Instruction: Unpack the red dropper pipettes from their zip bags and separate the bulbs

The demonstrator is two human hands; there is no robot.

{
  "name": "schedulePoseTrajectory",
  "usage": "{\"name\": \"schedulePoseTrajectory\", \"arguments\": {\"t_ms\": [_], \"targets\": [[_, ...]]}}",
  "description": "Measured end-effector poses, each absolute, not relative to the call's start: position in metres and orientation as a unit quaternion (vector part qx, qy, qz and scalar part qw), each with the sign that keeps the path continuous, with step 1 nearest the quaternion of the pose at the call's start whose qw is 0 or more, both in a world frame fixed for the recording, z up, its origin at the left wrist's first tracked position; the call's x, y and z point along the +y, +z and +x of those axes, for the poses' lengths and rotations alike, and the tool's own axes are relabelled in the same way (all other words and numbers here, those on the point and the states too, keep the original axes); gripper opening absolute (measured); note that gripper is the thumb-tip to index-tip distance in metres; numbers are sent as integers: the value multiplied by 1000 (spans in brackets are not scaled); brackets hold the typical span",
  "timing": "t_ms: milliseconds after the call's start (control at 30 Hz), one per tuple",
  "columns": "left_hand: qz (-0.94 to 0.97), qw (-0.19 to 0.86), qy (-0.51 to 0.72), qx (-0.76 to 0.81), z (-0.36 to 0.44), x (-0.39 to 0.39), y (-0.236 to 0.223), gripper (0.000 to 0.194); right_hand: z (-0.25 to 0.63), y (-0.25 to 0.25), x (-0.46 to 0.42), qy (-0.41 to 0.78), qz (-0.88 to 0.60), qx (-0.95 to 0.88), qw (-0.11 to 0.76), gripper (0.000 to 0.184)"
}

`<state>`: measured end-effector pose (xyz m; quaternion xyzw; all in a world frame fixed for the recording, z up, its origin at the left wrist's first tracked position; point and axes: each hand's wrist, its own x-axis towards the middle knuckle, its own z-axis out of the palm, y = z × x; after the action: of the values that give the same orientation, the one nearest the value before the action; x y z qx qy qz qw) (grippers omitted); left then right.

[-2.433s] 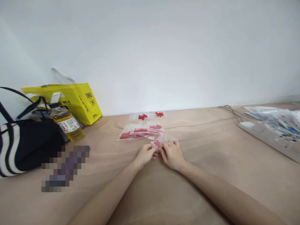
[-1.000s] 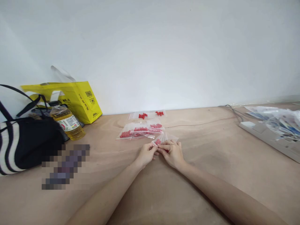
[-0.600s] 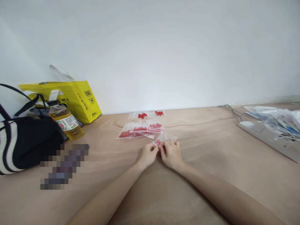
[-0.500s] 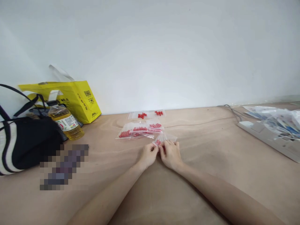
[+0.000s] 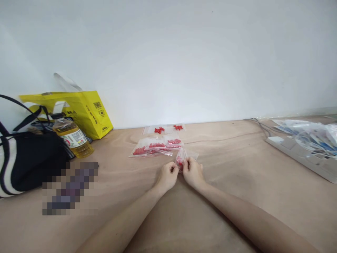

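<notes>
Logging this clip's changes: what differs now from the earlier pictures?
The left hand and right hand have parted slightly, showing more red pieces in the clear bag between them; neither visibly let go. The sachets beyond, yellow bag and bottle stayed put.

The brown tabletop carries clear bags of red pieces, with a yellow bag, a bottle and a black-and-white bag at left

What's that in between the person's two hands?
In the head view, a clear plastic bag with red pieces inside is between the left hand and the right hand.
</notes>
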<state>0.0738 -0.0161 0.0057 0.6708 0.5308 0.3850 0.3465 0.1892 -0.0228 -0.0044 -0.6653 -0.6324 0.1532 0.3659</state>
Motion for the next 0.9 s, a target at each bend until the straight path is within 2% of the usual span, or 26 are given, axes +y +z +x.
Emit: {"name": "schedulePoseTrajectory", "arguments": {"t_ms": [167, 267, 467, 533, 667, 833, 900], "targets": [[659, 353, 391, 537, 70, -16, 8, 22, 191, 3, -26, 116, -627, -667, 386, 22], [633, 355, 409, 553, 65, -11, 5, 17, 190, 7, -31, 86, -588, -705, 387, 23], [594, 382, 445, 551, 49, 0, -2, 14, 216, 1, -13, 140, -515, -745, 401, 18], [585, 397, 450, 545, 44, 1, 0, 19, 231, -3, -1, 130, -567, -711, 395, 17], [593, 430, 428, 530, 41, -3, 4, 31, 250, -5, 12, 129, -666, -665, 313, 28], [615, 334, 445, 559, 41, -5, 5, 29, 245, 4, 9, 162, -682, -669, 246, 18], [637, 272, 437, 574, 37, -2, 6, 20, 242, 6, 6, 169, -686, -667, 236, 15]]}}
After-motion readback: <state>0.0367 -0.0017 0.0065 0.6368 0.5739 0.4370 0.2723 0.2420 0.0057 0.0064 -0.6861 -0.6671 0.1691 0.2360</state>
